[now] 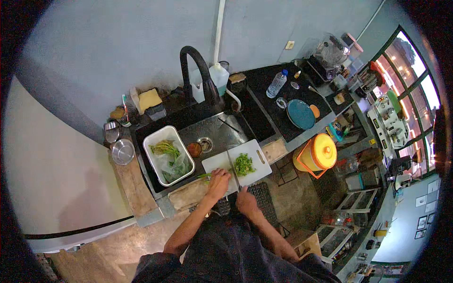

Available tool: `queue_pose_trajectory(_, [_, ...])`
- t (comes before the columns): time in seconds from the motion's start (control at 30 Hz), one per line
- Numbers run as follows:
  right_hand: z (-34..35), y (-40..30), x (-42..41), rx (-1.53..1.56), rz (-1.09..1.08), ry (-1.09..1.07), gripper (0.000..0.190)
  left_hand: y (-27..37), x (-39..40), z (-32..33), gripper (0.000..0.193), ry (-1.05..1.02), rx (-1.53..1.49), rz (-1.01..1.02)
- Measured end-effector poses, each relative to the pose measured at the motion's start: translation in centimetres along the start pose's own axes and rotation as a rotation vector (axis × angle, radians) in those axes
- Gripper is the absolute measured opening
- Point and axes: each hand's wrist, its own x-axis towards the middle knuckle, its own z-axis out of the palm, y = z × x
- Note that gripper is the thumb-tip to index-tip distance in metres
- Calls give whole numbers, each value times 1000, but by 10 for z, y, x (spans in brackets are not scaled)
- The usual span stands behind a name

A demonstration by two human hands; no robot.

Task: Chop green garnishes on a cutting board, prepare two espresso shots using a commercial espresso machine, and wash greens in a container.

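Note:
A white cutting board (pixel 261 171) lies across the front edge of the sink. My right hand (pixel 246 202) grips a kitchen knife (pixel 233 165), its blade pointing away from me over the board. Left of the blade, my left hand (pixel 218 182) holds green stalks (pixel 204 175) down on the board, fingers bent close to the knife. Chopped greens (pixel 244 165) form a pile just right of the blade. A white rectangular tub (pixel 145 142) stands in the left of the sink, holding bunched greens (pixel 165 148) and a clear plastic bag (pixel 173 166).
A black faucet (pixel 198 53) arches over the metal sink (pixel 226 131). Behind it stands a plastic jug (pixel 218 76). On the right counter are a water bottle (pixel 277 84) and a blue plate (pixel 300 114). A yellow-orange drink cooler (pixel 315 154) stands right of the board. Metal bowls (pixel 123 152) sit left.

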Motion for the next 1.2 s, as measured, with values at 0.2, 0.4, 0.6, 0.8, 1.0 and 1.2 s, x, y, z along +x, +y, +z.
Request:
queue_pose_trajectory(0.2, [-20,-7,-17,-6,-107,-98,47,7,-1,-12,9,51,107,-15])
queue_pose_trajectory(0.4, [-12,-5,14,-214,-211,-31,57,3,-4,-9,9,164,85,66])
queue_pose_trajectory(0.6, [27,26,-15,-280,-323,49,53,-2,-8,-12,14,-17,114,38])
queue_pose_trajectory(0.8, [-19,-15,9,-263,-254,17,50,-8,-10,-12,17,-32,52,1])
queue_pose_trajectory(1.0, [6,14,-32,-185,-120,37,32,4,-5,-12,17,34,132,37])
queue_pose_trajectory(1.2, [-18,-2,2,-279,-309,81,52,5,-3,-17,17,-16,133,-24])
